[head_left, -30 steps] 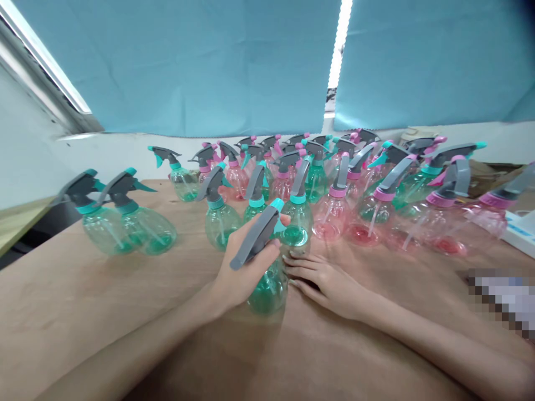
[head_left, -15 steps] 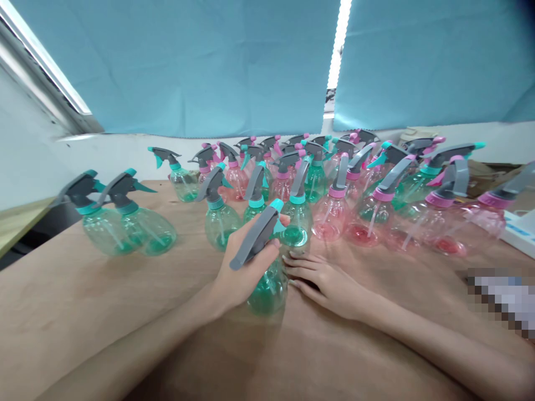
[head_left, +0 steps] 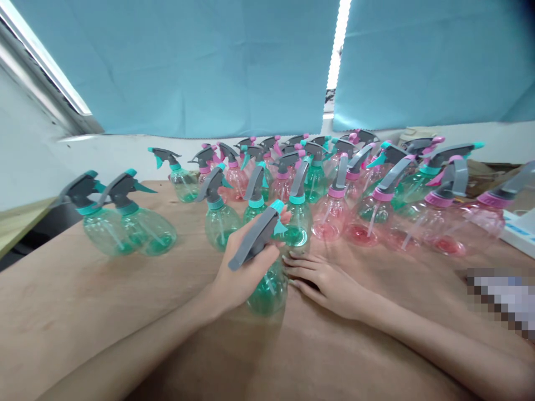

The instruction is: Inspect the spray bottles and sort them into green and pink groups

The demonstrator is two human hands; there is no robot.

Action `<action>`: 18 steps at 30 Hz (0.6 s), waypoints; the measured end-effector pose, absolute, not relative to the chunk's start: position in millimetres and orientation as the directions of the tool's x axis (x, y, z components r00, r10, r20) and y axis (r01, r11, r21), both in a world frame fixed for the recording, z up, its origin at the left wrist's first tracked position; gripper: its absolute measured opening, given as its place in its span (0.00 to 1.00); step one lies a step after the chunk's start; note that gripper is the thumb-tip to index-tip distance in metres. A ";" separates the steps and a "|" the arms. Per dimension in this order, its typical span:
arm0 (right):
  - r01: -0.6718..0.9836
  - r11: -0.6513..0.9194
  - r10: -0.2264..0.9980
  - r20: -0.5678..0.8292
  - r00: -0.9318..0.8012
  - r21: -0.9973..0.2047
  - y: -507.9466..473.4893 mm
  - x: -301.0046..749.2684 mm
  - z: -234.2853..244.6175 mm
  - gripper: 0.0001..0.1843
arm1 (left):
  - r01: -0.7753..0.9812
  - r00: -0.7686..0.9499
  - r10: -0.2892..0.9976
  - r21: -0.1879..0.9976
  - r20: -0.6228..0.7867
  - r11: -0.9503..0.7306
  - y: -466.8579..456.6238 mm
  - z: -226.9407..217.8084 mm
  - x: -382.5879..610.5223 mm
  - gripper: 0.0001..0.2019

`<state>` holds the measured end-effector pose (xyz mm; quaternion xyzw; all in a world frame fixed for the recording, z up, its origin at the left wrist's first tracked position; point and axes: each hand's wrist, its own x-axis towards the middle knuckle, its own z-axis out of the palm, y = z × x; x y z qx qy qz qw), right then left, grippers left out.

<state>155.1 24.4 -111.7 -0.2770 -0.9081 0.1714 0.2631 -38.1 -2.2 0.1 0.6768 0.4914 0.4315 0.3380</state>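
In the head view, my left hand (head_left: 242, 270) is closed round the neck of a green spray bottle (head_left: 268, 289). The bottle stands on the table, its grey trigger head (head_left: 257, 236) with a turquoise nozzle showing above my fingers. Its collar is hidden by the hand. To its right, my right hand (head_left: 324, 281) lies low on the tabletop with fingers stretched out, the tips close to the bottle's side; whether they touch it I cannot tell. Just behind stands another green spray bottle (head_left: 296, 223) with a turquoise collar.
Two green spray bottles (head_left: 148, 231) stand at the left. Several pink spray bottles (head_left: 363, 223) and green ones crowd the back and right of the wooden table (head_left: 167, 312). A blurred-out object (head_left: 505, 301) lies at the right edge. Blue curtains (head_left: 209, 67) hang behind.
The fingers of my left hand have shifted slightly on the bottle's trigger and neck. My right hand and the other bottles look the same.
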 end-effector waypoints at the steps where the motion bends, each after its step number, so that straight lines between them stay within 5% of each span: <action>1: 0.415 0.787 0.595 0.382 -0.707 -0.457 24.4 155.2 -111.7 0.18 | 0.367 0.143 0.956 0.884 0.256 -0.291 -2.2 0.6 -37.6 0.19; 18: 0.439 0.781 0.603 0.349 -0.717 -0.444 23.8 155.0 -110.0 0.18 | 0.439 0.139 0.952 0.844 0.273 -0.306 -2.1 5.4 -38.3 0.09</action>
